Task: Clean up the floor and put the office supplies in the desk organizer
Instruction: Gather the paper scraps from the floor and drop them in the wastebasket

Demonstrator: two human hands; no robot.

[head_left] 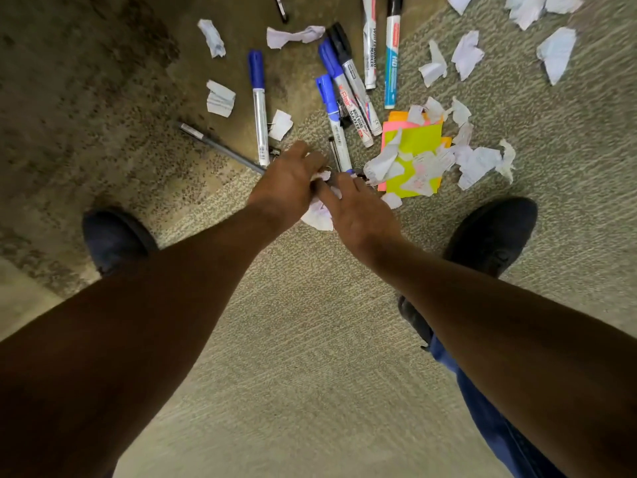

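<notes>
Most of the job remains. Left hand (289, 181) fingers curl round crumpled paper (319, 212); right hand (358, 215) fingers lie straight, touching it. Markers (339, 98), sticky notes (413, 150), scraps (465, 56) litter floor (310, 339) beyond fingertips. Organizer not visible.

Your two bare forearms reaching forward and down, converging, your left hand (287, 182) knuckles up with fingers curled around crumpled paper (319, 213), your right hand (358, 215) just beside it, thumb touching the left fingers, fingertips hidden.
</notes>
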